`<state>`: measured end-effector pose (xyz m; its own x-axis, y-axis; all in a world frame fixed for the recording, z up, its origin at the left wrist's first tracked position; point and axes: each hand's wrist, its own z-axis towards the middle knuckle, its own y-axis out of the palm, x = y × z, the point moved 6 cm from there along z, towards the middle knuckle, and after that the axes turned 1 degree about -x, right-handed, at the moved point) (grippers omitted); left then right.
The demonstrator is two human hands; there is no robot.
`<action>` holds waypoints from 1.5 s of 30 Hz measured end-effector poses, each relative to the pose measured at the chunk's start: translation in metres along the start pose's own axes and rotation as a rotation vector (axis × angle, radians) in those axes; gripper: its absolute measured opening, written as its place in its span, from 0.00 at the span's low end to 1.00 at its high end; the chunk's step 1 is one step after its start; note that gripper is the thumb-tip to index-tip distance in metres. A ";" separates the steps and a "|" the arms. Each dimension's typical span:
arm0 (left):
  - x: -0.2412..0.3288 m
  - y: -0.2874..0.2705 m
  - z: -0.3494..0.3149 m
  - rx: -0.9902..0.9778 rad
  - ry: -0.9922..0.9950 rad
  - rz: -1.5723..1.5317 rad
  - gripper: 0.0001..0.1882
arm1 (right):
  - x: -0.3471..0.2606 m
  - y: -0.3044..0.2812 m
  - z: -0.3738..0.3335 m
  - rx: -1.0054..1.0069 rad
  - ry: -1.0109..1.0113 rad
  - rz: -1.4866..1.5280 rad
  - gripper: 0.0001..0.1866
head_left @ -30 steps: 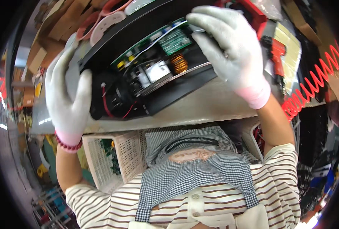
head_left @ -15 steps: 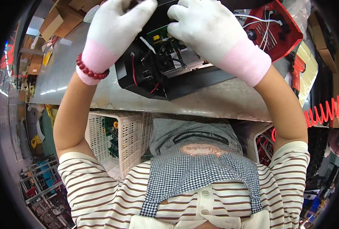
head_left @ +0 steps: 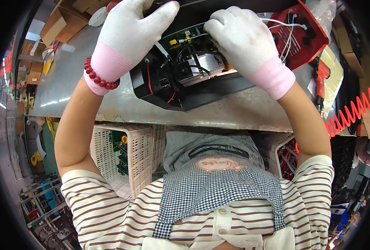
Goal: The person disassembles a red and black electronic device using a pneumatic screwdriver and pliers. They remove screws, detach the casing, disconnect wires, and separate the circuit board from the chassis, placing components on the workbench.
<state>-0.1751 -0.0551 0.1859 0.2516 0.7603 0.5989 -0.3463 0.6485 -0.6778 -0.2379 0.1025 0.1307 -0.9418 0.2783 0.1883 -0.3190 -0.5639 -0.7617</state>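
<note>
A black metal case lies on the bench, with a circuit board, a silver heatsink block, a copper coil and thin red wires inside. My left hand, in a white glove with pink cuff, is over the case's left end. Its thumb stretches out, apart from the fingers, which the top edge partly cuts off. Over the case's right part, my right hand, gloved alike, has its fingers curled together at the board's right end. Whatever those fingertips hold is hidden; a pale wire runs toward them.
A red housing with white cables stands at the right, beside a red-handled power tool and a red coiled hose. Cardboard boxes fill the far left. Below the metal bench, a white crate holds green circuit boards.
My right hand has moved a little right and down, baring more of the board and copper coil. The case appears slightly further right and lower. My left hand has hardly shifted.
</note>
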 end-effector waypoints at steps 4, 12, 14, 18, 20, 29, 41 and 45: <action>-0.005 0.001 -0.002 0.009 -0.010 -0.055 0.13 | 0.008 -0.002 -0.003 0.020 0.071 0.006 0.10; 0.036 -0.005 0.000 0.016 0.267 0.335 0.12 | 0.027 -0.024 -0.006 0.031 0.312 0.438 0.07; 0.046 -0.006 0.002 -0.035 0.228 0.348 0.13 | 0.036 -0.033 -0.015 -0.005 0.474 0.636 0.07; 0.050 -0.002 0.003 -0.137 -0.022 0.037 0.14 | 0.043 -0.039 -0.028 -0.108 0.647 0.806 0.07; 0.056 0.001 0.006 -0.174 0.004 0.009 0.15 | 0.041 -0.044 -0.027 -0.081 0.553 0.796 0.07; 0.044 0.021 0.016 -0.233 0.001 -0.001 0.08 | 0.029 -0.055 -0.032 0.049 0.568 0.879 0.11; 0.064 0.047 0.012 -0.450 0.139 0.025 0.06 | 0.010 -0.066 -0.052 0.296 0.407 0.523 0.10; 0.058 0.050 0.011 -0.506 0.077 -0.043 0.06 | 0.013 -0.058 -0.060 0.275 0.544 0.690 0.08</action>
<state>-0.1877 0.0210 0.1919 0.3282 0.7210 0.6103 0.1416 0.6013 -0.7864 -0.2253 0.1858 0.1402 -0.7753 0.0994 -0.6237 0.2159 -0.8863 -0.4097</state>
